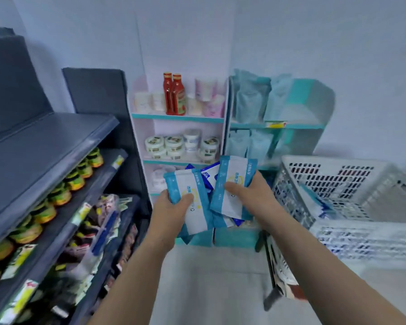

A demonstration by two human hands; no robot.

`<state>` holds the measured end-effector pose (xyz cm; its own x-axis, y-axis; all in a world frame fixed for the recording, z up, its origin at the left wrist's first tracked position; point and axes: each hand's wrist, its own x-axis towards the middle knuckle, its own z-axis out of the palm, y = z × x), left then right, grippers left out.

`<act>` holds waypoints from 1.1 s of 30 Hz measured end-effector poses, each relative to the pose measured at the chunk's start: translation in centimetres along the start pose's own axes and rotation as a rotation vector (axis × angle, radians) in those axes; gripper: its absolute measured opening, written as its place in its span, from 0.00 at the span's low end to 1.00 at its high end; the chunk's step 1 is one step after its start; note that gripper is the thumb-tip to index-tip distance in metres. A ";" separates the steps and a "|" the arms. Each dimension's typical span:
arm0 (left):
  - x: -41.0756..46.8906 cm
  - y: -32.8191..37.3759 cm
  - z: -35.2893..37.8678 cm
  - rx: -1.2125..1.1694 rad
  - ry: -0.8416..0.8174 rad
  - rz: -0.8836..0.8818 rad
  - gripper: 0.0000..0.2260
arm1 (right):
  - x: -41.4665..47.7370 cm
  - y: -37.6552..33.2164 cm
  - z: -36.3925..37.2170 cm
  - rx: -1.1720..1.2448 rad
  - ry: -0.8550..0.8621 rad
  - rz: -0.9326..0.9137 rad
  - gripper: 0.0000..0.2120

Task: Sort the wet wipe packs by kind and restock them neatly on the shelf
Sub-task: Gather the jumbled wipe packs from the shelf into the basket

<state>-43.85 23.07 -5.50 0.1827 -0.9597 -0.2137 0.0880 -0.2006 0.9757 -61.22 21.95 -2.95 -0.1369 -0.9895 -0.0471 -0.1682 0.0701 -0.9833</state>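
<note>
The fingers [185, 198] of the left hand [171, 208] are closed around a light-blue and white wet wipe pack [189, 200], thumb across its front, holding it upright and slightly tilted. The right hand [249, 195] grips a second pack of the same kind [232, 184] in the same way, thumb pressed on its front face and the other fingers hidden behind it. The two packs are held side by side, close together, in front of the lowest level of a small white shelf with teal edges [177, 117].

Between and behind the held packs lies a loose heap of more wipe packs [209, 174], some with darker blue print, resting on that low level; how they are ordered cannot be made out.

Higher on the same shelf stand round white tubs [174, 146], and on the top level two red bottles [175, 95] among pale rolls. Just to the right is a second teal shelf unit [291, 125] holding pale blue pouches [251, 102].

Further right, a white perforated plastic basket [361, 235] sits near the right forearm, with another wipe pack [319, 205] visible inside it. To the left runs a dark grey store rack [45, 146] lined with yellow-labelled jars [61, 195] and, lower down, assorted bagged goods, blurred.
</note>
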 end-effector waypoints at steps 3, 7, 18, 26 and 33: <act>-0.2 -1.1 9.0 -0.008 -0.113 -0.026 0.05 | 1.2 2.2 -8.7 -0.028 0.104 0.031 0.12; -0.2 -2.5 19.3 0.021 -0.266 -0.012 0.06 | 2.5 4.6 -18.8 -0.043 0.237 0.102 0.14; 5.6 -7.6 39.7 0.143 -0.506 -0.090 0.08 | 10.1 11.1 -36.2 -0.073 0.349 0.292 0.07; 10.5 -13.2 45.6 0.432 -0.486 -0.302 0.14 | 16.6 20.1 -40.9 -0.145 0.126 0.565 0.11; 11.9 -16.5 46.8 0.665 -0.475 -0.520 0.16 | 20.6 27.1 -42.9 -0.397 -0.248 0.701 0.25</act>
<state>-88.98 5.72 -21.87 -0.1501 -0.6696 -0.7274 -0.5522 -0.5535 0.6235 -110.49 8.85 -22.98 -0.1269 -0.6960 -0.7067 -0.4612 0.6722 -0.5792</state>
